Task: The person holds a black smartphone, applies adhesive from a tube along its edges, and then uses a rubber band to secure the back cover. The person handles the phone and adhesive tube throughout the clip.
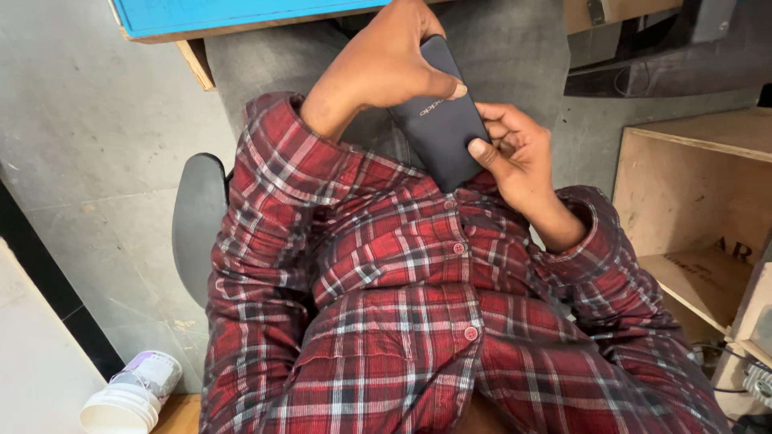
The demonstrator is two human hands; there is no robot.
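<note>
Both hands grip a dark phone [445, 120] over the lap. The left hand [390, 60] has its fingers clamped on the top end, and the right hand [515, 153] pinches the lower edge. Prying the back apparently comes next, needing a firm thumb.

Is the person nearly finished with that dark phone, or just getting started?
Hard to say that anything is done: the dark phone is whole, back side up, with no parts lying loose. In hand now: the left hand grips its top, and the right hand pinches its lower edge by the thumb. It looks like an early stage.

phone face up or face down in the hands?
Face down: the phone's plain dark back shows, no screen visible. Left hand grips its top, right hand its lower edge.
</note>
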